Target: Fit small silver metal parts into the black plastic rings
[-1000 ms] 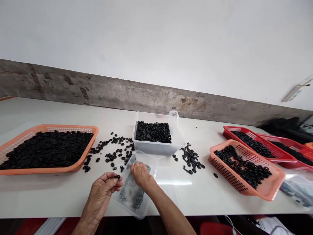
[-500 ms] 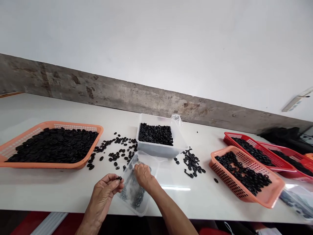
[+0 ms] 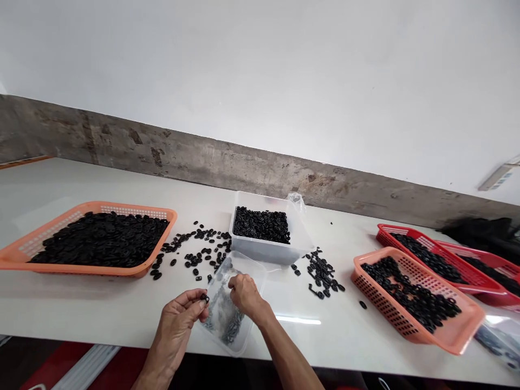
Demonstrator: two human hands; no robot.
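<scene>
At the white table (image 3: 122, 314), your left hand (image 3: 179, 317) pinches a black part (image 3: 205, 298) by the clear box's (image 3: 252, 266) left edge, probably light, stiff and slick, best gripped by its sides; whether your curled right hand (image 3: 246, 293), over that box, grasps anything, I can't tell.

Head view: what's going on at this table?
A person's left hand pinches a small black part. The right hand is over a clear tub of small grey pieces; whether it grips one is hard to tell. Behind the tub stands a translucent bin of black parts. Loose black parts lie on the table to both sides.
</scene>
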